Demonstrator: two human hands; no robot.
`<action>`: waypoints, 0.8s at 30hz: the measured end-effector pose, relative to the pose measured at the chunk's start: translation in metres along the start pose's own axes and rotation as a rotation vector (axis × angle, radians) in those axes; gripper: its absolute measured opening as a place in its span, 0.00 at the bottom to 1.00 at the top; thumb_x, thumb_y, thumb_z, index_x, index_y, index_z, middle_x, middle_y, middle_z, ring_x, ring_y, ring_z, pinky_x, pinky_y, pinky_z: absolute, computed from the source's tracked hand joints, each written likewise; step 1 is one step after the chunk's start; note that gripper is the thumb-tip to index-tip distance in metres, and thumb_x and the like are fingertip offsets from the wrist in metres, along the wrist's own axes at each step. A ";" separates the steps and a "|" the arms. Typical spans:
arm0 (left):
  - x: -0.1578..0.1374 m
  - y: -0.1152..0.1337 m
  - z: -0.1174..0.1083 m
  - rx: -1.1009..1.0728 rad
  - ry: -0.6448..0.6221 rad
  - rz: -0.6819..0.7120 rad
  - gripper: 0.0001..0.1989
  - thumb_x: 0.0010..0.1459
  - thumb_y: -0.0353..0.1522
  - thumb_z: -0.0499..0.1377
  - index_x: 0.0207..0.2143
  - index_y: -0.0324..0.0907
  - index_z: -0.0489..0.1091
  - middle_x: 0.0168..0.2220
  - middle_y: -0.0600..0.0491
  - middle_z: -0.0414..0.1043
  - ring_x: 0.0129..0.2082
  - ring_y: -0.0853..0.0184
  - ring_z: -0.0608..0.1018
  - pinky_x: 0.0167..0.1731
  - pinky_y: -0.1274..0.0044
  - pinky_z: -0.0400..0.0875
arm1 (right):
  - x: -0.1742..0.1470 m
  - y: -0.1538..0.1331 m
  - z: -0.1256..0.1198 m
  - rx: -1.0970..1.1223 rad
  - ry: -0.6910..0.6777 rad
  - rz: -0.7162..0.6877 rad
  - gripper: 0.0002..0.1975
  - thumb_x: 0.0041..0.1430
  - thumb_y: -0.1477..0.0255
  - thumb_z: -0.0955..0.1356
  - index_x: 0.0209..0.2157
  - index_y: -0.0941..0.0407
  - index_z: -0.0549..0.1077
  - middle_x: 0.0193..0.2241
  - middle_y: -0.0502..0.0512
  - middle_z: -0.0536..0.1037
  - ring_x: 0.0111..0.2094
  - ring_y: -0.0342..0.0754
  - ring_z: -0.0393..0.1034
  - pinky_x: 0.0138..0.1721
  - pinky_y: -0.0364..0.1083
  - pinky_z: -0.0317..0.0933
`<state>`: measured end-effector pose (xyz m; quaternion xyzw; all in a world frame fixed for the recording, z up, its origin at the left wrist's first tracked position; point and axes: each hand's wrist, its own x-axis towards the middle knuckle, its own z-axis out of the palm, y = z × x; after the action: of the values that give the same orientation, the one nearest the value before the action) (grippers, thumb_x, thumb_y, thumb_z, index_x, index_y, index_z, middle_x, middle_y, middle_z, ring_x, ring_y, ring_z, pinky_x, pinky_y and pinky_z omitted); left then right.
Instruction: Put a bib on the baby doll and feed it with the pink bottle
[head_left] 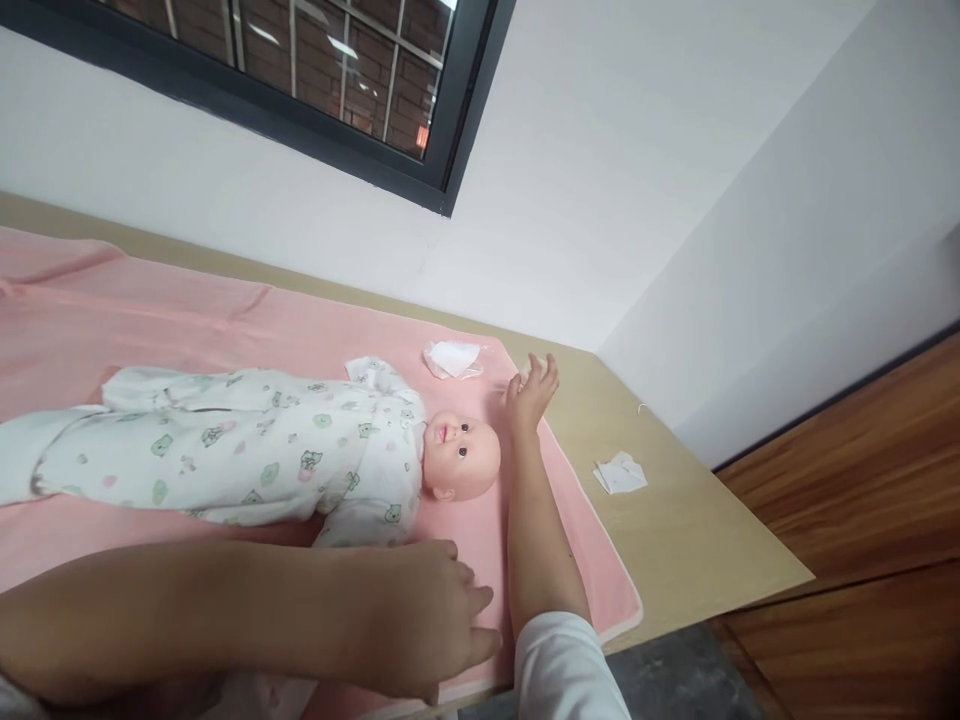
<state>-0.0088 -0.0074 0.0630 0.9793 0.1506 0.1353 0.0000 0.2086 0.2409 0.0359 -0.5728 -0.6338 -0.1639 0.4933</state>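
A baby doll (461,457) lies on its back on a pink blanket (187,300), dressed in a white romper (262,440) printed with small green and pink figures. Its head points right. My left hand (427,620) hangs near the blanket's front edge, below the doll's head, with its fingers loosely apart and nothing visible in them. Beyond the doll's head, my right hand (534,392) reaches over the blanket's right edge, fingers spread. Something pale shows faintly behind those fingers, too unclear to name. Close to this hand lies a clear plastic packet (454,359) with white contents.
A folded white tissue-like piece (621,473) rests on the bare wooden tabletop (675,530) at right. White walls (600,180) and a dark-framed window (442,170) stand behind. Wood-grain panels (862,480) are at far right. Whitish cloth shows below my left forearm.
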 end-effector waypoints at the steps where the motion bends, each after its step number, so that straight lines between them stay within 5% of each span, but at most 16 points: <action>1: 0.001 -0.003 -0.007 -0.004 -0.002 0.072 0.19 0.49 0.44 0.70 0.42 0.50 0.73 0.38 0.51 0.78 0.34 0.62 0.77 0.32 0.73 0.67 | 0.000 0.005 -0.002 0.005 -0.009 0.066 0.25 0.60 0.71 0.60 0.60 0.57 0.64 0.66 0.69 0.54 0.67 0.62 0.48 0.64 0.66 0.48; 5: 0.002 -0.016 -0.036 0.005 -0.009 0.170 0.17 0.55 0.39 0.68 0.45 0.45 0.72 0.41 0.49 0.77 0.37 0.60 0.77 0.36 0.72 0.68 | 0.002 0.026 -0.007 0.182 -0.109 0.229 0.31 0.57 0.65 0.63 0.62 0.56 0.59 0.63 0.69 0.62 0.64 0.60 0.55 0.64 0.64 0.49; 10: 0.003 -0.037 -0.071 -0.011 0.079 0.076 0.07 0.61 0.32 0.62 0.42 0.45 0.72 0.43 0.49 0.77 0.41 0.61 0.77 0.40 0.73 0.68 | 0.011 0.033 -0.014 0.483 -0.137 0.374 0.31 0.52 0.62 0.67 0.57 0.53 0.62 0.53 0.62 0.72 0.48 0.51 0.70 0.52 0.53 0.65; 12: 0.004 -0.049 -0.083 -0.063 0.081 -0.017 0.03 0.64 0.31 0.57 0.37 0.44 0.71 0.40 0.51 0.76 0.39 0.63 0.76 0.39 0.75 0.67 | 0.018 0.032 -0.020 0.505 -0.175 0.411 0.33 0.47 0.63 0.70 0.56 0.54 0.62 0.50 0.61 0.73 0.44 0.50 0.71 0.49 0.52 0.66; 16: 0.002 -0.072 -0.101 -0.160 0.158 -0.361 0.14 0.67 0.38 0.51 0.28 0.42 0.65 0.32 0.54 0.70 0.31 0.66 0.72 0.33 0.74 0.64 | 0.033 0.023 -0.039 0.533 -0.157 0.401 0.33 0.44 0.64 0.71 0.54 0.55 0.66 0.49 0.61 0.74 0.43 0.51 0.71 0.48 0.53 0.67; 20: -0.008 -0.087 -0.113 -0.270 0.458 -0.642 0.16 0.65 0.45 0.53 0.32 0.44 0.65 0.32 0.56 0.71 0.31 0.66 0.72 0.30 0.75 0.63 | 0.049 -0.005 -0.062 0.635 -0.131 0.347 0.30 0.47 0.64 0.70 0.53 0.55 0.68 0.51 0.60 0.73 0.45 0.50 0.71 0.48 0.52 0.68; 24: -0.015 -0.099 -0.113 -0.276 0.593 -0.723 0.07 0.65 0.38 0.53 0.37 0.45 0.65 0.39 0.55 0.74 0.38 0.64 0.76 0.34 0.73 0.66 | 0.059 -0.049 -0.086 0.736 -0.263 0.171 0.30 0.47 0.67 0.71 0.54 0.52 0.69 0.45 0.55 0.75 0.43 0.49 0.72 0.48 0.52 0.69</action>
<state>-0.0814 0.0779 0.1644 0.7744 0.4552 0.4184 0.1342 0.2111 0.1937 0.1406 -0.4247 -0.6577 0.1905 0.5922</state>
